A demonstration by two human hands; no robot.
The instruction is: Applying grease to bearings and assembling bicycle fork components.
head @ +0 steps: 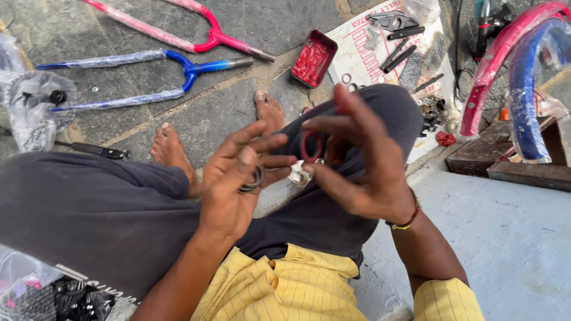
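1. The left hand [235, 178] is raised over the lap, palm toward the camera, fingers loosely curled. It grips a small stack of dark metal rings [254, 178] between thumb and the bent fingers.
2. The right hand [357, 157] is just beside it, fingers spread, with thumb and forefinger pinched on a thin red ring [311, 147] held upright, facing the camera.
3. The red ring sits just right of the dark rings, apart from them, above the dark grey trousers [89, 208] at the knee.
4. A crumpled bit of clear wrapping [299, 174] shows between the two hands, below the red ring.
5. The person sits on a pale concrete ledge [511, 238], bare feet on the stone floor [267, 24].
6. On the floor toward its far-left corner lie a blue bicycle fork [178, 65] and a pink bicycle fork [208, 30], both in clear wrap.
7. A red tin [314, 58] of red grease sits near the far edge, beside a printed sheet [357, 41] carrying bolts and small dark parts.
8. At the far right, a red mudguard [493, 59] and a blue mudguard [526, 89] curve over a wooden block.
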